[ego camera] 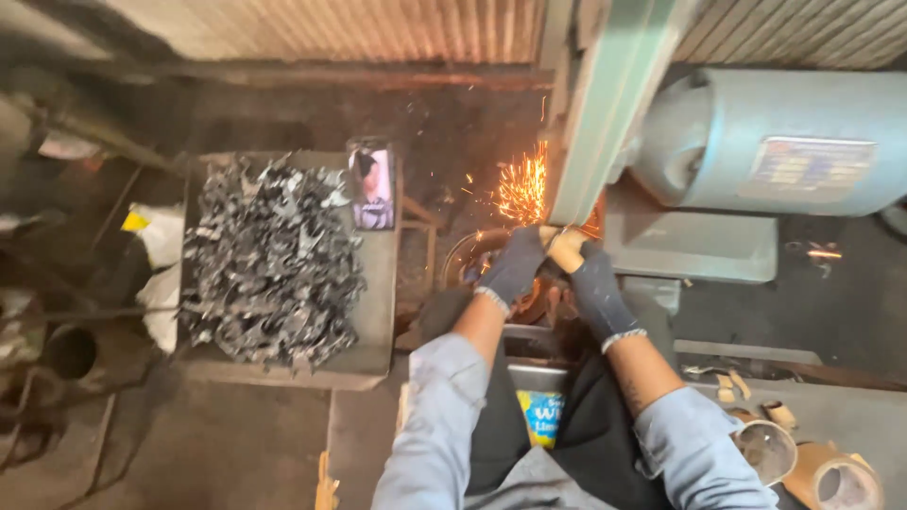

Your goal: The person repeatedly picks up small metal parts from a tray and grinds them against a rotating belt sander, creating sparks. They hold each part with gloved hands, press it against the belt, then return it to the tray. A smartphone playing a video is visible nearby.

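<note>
Orange sparks point(522, 189) at the grinder belt point(605, 113). My left hand point(513, 267) and right hand point(597, 288), both gloved, clamped on a small workpiece point(567, 247) pressed against it. Metal scrap pile point(269, 260) fills the tray's point(378, 312) left side.

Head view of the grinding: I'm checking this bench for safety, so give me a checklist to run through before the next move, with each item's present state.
1. Both hands gloved: left hand and right hand wear dark gloves. Ok.
2. Two-handed grip on the workpiece: both hands close on it. Ok.
3. Sparks fly away from the person, up and left. Ok.
4. Phone on the tray lies close to the sparks. Not ok.
5. Forearms covered: sleeves are rolled up, skin bare. Not ok.
6. Eye protection: out of view. Cannot tell.
</note>
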A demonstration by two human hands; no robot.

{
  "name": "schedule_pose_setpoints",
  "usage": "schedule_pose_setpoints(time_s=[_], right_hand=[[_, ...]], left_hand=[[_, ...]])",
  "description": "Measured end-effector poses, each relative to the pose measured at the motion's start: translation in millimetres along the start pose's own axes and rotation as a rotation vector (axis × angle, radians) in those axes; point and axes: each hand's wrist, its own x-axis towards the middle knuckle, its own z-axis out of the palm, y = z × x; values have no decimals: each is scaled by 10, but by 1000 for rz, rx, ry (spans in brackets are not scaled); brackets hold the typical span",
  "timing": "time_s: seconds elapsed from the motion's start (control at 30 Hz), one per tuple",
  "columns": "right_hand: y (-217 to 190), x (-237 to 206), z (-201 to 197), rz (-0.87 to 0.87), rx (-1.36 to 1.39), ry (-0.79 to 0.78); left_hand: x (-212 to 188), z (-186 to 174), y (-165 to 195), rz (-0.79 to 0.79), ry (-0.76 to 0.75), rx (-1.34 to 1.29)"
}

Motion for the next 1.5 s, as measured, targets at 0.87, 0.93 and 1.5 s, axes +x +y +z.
schedule_pose_setpoints(time_s=[0.87,0.93,1.5], right_hand=[[-70,177,45,81,482,-122],[-99,169,36,184,449,-80],[97,382,-226,125,648,76]], left_hand=[[-221,-18,-75,-158,228,479],[-183,-3,-55,-316,248,209],[-1,409,4,-83,176,3]])
